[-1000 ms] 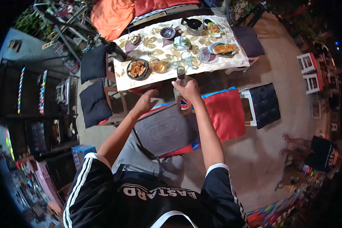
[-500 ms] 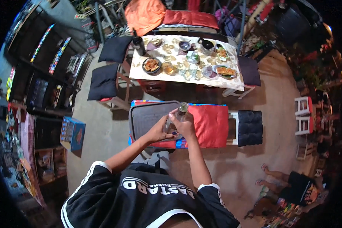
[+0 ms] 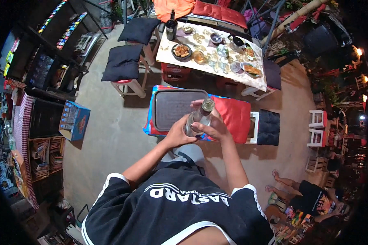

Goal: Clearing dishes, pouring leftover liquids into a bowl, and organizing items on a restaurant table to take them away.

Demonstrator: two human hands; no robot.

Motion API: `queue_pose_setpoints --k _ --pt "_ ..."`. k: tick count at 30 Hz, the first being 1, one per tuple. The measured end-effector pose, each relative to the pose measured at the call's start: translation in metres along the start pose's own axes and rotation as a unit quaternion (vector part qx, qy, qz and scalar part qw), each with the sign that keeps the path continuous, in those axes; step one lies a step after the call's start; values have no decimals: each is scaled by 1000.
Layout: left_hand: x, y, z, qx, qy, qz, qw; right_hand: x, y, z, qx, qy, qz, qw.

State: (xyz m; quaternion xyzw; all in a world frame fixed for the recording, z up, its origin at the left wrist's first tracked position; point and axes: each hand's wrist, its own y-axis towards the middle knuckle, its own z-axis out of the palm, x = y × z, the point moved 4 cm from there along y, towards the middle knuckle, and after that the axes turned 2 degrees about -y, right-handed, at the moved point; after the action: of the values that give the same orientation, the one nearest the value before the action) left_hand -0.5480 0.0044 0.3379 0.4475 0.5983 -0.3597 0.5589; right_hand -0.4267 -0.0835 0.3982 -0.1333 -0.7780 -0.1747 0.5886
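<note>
A clear glass bottle (image 3: 199,120) is between my two hands in front of my body, its round mouth tipped up and away from me. My left hand (image 3: 179,132) curls round the lower left side of the bottle. My right hand (image 3: 216,127) grips it from the right, with the thumb across the glass and some fingers behind the neck. Beyond the hands a dark rectangular tray (image 3: 173,107) lies on a low bench, beside a red cushion (image 3: 232,116).
A table with a patterned cloth (image 3: 166,50) stands ahead, bearing food dishes, glasses and a dark wine bottle (image 3: 171,27). Black-cushioned stools (image 3: 121,63) stand at its left. A blue box of bottles (image 3: 81,122) sits left on the floor. Another person (image 3: 310,198) is at the lower right.
My view has shifted, so the table and bench sit higher and further right. The bottle stays in both hands, now showing larger, and my right-hand fingers have spread behind its neck.
</note>
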Motion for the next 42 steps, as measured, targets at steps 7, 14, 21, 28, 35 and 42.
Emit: queue_pose_setpoints --k 7,14,21,28,35,42 --pt "-21 -13 -11 -20 -10 13 1000 -18 -37 6 13 -56 8 998" --pt "-23 12 25 -21 17 30 999 -13 -33 -34 33 -58 7 998" --pt "-33 72 114 -36 10 9 999 -61 -49 -128 29 -8 -22 999" --pt "-1 146 223 -20 234 -2 972 -100 -66 -247 -57 -44 -41 997" --pt "63 241 276 71 196 -18 978 -199 -74 -346 -90 -5 64 994" --pt "170 384 252 -15 219 -48 974 -306 -43 -394 -151 -67 77 983"
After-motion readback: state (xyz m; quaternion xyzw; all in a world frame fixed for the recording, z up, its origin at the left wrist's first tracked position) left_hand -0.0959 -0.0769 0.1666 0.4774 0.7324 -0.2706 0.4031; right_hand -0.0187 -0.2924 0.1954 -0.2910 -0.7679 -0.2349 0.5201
